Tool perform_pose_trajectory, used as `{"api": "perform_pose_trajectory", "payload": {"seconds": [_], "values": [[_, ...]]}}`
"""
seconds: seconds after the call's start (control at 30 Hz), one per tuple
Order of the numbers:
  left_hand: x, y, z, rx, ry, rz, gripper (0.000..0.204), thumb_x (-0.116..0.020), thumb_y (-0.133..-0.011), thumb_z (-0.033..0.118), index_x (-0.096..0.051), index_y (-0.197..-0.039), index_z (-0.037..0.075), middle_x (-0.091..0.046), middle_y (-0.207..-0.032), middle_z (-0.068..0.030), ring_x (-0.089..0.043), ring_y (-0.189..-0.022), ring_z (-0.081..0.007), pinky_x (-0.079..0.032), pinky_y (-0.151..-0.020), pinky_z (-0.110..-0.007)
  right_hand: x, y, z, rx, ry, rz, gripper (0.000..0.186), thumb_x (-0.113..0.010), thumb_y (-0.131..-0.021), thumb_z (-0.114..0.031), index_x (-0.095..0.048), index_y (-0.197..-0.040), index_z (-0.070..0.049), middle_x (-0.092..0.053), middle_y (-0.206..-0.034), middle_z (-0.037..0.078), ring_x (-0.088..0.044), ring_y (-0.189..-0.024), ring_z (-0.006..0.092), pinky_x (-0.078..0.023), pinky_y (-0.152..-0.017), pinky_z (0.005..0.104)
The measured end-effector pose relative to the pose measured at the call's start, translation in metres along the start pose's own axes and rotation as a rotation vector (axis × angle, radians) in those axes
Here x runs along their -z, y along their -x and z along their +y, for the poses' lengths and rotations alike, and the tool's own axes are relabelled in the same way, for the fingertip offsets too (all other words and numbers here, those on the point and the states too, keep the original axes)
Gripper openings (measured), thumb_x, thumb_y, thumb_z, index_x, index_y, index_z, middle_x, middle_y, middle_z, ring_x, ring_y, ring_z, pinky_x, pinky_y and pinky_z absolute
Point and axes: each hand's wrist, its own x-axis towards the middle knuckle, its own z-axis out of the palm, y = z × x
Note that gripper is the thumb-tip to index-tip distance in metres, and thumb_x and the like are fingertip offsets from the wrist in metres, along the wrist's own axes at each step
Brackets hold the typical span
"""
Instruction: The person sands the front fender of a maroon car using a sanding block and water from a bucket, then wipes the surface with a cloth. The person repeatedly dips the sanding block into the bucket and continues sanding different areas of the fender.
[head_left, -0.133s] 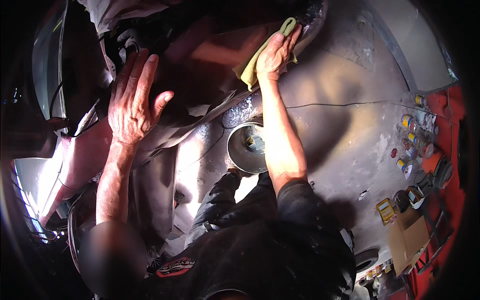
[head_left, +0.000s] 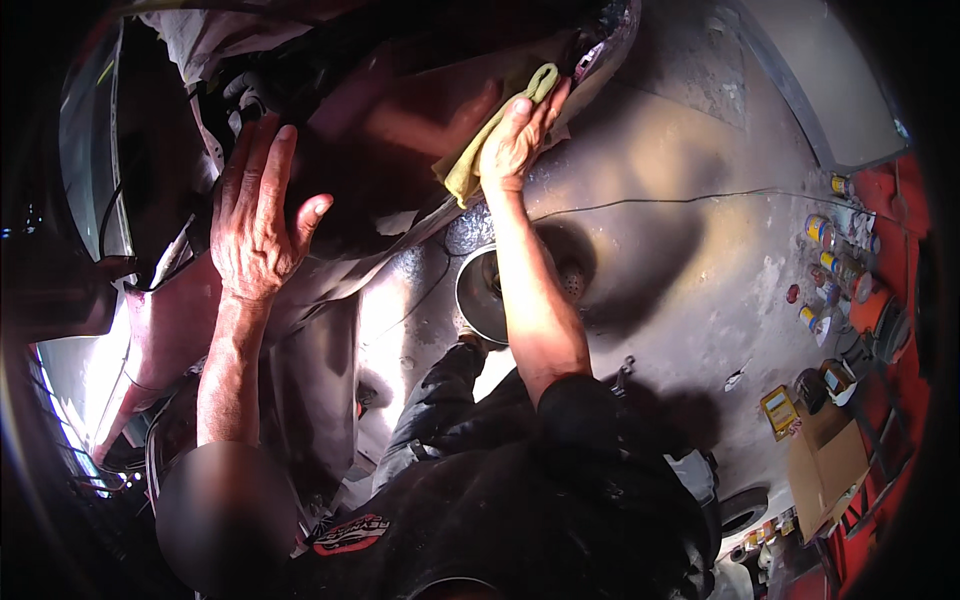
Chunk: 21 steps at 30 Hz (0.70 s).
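A glossy dark red car body panel (head_left: 400, 85) stretches across the upper part of the view. My right hand (head_left: 512, 148) presses a folded yellow-green cloth (head_left: 468, 172) on the panel near its right end, fingers over the cloth. Further left, my left hand (head_left: 255, 225) rests at the panel's edge with nothing in it; its fingers are stretched out and the thumb stands apart. Below my right forearm, a round metal bucket (head_left: 472, 308) is partly hidden by that arm.
A thin dark cable (head_left: 680, 200) runs over the stained grey floor (head_left: 690, 300). Several cans (head_left: 818, 232) stand along the right side by a red surface. Nearer are a yellow box (head_left: 779, 412), an open cardboard box (head_left: 825, 465) and a tyre (head_left: 742, 510).
My right hand and the cloth have slid left and a little nearer along the panel. The left hand has hardly moved and stays spread.
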Motion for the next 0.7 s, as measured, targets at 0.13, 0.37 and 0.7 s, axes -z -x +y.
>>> {"api": "perform_pose_trajectory", "payload": {"seconds": [0.13,0.37,0.7], "values": [[-0.006,-0.008,-0.003,-0.005,-0.018,0.020,0.072,-0.063,-0.093,0.052,-0.045,-0.149,0.009,-0.050,-0.150,-0.0165,-0.047,-0.138,-0.0374,-0.043,-0.110,-0.046,-0.008,0.057,0.009,-0.197,-0.012,0.045,0.071,-0.039,-0.108,-0.046,-0.020,-0.159,-0.001,-0.012,-0.166,0.023,-0.016,-0.154,0.0371,-0.017,-0.124,0.0450],[-0.006,-0.004,-0.001,0.000,-0.050,0.000,0.074,-0.059,-0.094,0.055,-0.043,-0.150,0.009,-0.050,-0.149,-0.0168,-0.048,-0.138,-0.0387,-0.042,-0.110,-0.047,-0.022,0.063,0.014,-0.458,-0.042,0.178,0.069,-0.040,-0.108,-0.044,-0.021,-0.158,0.000,-0.016,-0.165,0.024,-0.020,-0.152,0.0352,-0.020,-0.123,0.0424],[-0.004,-0.008,0.000,-0.027,-0.062,0.003,0.072,-0.059,-0.096,0.053,-0.043,-0.149,0.008,-0.050,-0.150,-0.0179,-0.048,-0.138,-0.0388,-0.043,-0.109,-0.047,-0.026,0.095,-0.003,-0.945,-0.166,0.211,0.085,-0.039,-0.104,-0.060,-0.024,-0.155,0.006,-0.036,-0.155,0.027,-0.041,-0.140,0.0371,-0.033,-0.117,0.0411]]}}
